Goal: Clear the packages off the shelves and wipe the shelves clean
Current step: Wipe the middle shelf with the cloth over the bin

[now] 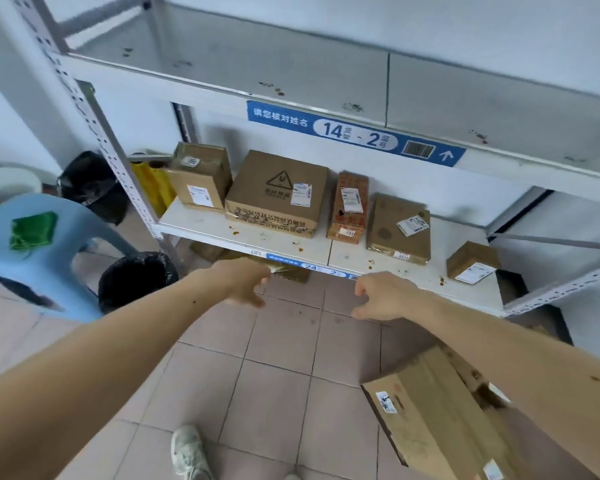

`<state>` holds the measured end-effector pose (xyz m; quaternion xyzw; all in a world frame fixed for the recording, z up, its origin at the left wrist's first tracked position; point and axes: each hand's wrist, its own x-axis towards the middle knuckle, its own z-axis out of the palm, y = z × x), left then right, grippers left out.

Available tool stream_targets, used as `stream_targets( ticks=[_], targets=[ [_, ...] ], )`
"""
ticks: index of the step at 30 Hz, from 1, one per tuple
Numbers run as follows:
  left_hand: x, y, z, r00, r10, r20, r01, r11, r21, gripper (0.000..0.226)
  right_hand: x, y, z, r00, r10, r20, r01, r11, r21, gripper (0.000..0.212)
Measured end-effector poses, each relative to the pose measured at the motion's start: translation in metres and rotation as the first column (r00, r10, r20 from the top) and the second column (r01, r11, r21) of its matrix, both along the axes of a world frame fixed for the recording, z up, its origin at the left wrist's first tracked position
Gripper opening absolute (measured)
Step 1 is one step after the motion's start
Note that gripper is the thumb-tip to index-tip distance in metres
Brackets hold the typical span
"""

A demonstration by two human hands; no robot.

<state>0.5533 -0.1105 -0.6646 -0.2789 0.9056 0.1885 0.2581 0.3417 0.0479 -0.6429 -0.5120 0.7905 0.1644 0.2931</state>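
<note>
A: 5 cardboard packages stand in a row on the middle shelf [257,233]. From left: a stacked pair [201,178], a large flat box [278,194], a narrow red-printed box [350,206], a taped brown parcel [399,228] and a small box [471,263] at the right end. The upper shelf [291,74] carries no packages, only dark spots.

B: State of the hands?

A: The left hand [246,285] and right hand [381,299] are both extended toward the shelf's front edge. The fingers [359,289] are loosely curled and hold nothing. Neither hand touches a package.

B: Handling properties?

A: Judged from appearance: stiff corrugated board, dry, not slippery, except where glossy tape wraps the brown parcel. The large flat box is probably the heaviest and bears a warning triangle, so treat its contents as fragile. Use 2 hands, 1 on each short side, palms under the bottom edges. The small box should lift with 1 hand across its top.

B: Hazards?

A: Brown stains sit on the shelf in front of the boxes. Lift each box, do not drag it, or the residue may smear. More boxes [440,420] lie on the floor at right; a green cloth [32,230] lies on the blue stool [49,258].
</note>
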Motion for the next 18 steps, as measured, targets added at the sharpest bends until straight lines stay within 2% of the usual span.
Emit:
stream_targets(
  ticks=[7,13,18],
  targets=[
    [0.097,-0.072,-0.008,0.989,0.15,-0.007,-0.15,0.988,0.026,0.053,0.076,-0.1,0.002,0.99,0.136,0.027,-0.136,0.991,-0.012,0.044],
    [0.188,-0.145,-0.027,0.982,0.189,0.003,-0.189,0.981,0.043,0.051,0.15,-0.193,-0.018,0.984,0.171,0.039,-0.172,0.985,0.001,0.043],
    [0.277,-0.212,-0.043,0.948,0.317,0.038,-0.319,0.945,0.076,0.051,0.22,-0.275,-0.037,0.977,0.188,0.097,-0.187,0.982,-0.021,0.05]
  ],
)
